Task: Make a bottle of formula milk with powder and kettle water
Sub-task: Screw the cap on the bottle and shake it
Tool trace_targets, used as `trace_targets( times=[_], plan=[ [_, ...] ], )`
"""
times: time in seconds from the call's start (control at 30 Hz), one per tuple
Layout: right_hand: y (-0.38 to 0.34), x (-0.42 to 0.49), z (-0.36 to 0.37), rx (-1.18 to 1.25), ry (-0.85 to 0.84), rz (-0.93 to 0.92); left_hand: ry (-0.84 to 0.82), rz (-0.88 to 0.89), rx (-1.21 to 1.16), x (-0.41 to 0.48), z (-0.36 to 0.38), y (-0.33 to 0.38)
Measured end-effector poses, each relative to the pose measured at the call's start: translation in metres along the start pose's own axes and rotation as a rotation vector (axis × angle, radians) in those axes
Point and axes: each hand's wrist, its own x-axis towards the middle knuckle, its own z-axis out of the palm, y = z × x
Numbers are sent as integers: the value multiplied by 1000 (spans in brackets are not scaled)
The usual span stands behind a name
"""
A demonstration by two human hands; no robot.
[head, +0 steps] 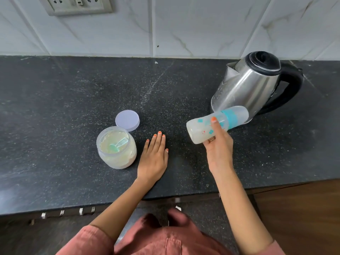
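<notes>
My right hand [219, 148] grips a baby bottle [199, 127] with a teal collar and clear cap, held on its side above the counter, cap pointing right toward the kettle. Whitish liquid shows inside it. A steel kettle [252, 85] with a black lid and handle stands just behind the bottle, at the right. My left hand [153, 155] lies flat on the black counter [73, 92], fingers together, holding nothing. Just left of it stands an open clear jar of pale powder [117, 150] with a teal scoop [117, 145] lying in it. The jar's lid [127, 120] rests behind it.
A white tiled wall rises behind the counter, with a socket plate [77, 5] at the upper left. The counter's front edge [110, 203] runs below my forearms, with drawer handles under it at the left and a brown cabinet front at the lower right.
</notes>
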Motion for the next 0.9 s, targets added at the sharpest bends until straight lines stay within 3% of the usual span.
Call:
trace_targets(
  times=[0.07,0.13,0.2,0.37,0.43,0.57,0.63,0.77,0.83,0.9],
  plan=[
    [4,-7,0,-178,-61,5,0,7,2,0,0,0],
    [6,-21,0,-514,-238,37,17,30,28,0,1,-2],
    [4,-25,-2,-631,-307,24,18,43,38,-1,1,-2],
    [-4,-4,2,-170,-31,-8,-10,-8,-13,0,-2,1],
    [-1,-7,3,-259,-65,-25,-13,-5,-10,-1,-2,0],
    [6,-24,1,-640,-307,12,-21,29,39,-1,1,-2],
    [5,-19,-2,-538,-238,12,-18,22,19,-1,0,-1],
    [1,-4,1,-76,-3,-7,-15,-4,-6,-1,-1,1],
    [6,-8,0,-163,-32,9,-16,-4,-3,0,-1,0],
    [11,-17,-3,-420,-144,66,-20,8,-5,-1,-2,0]
  ],
)
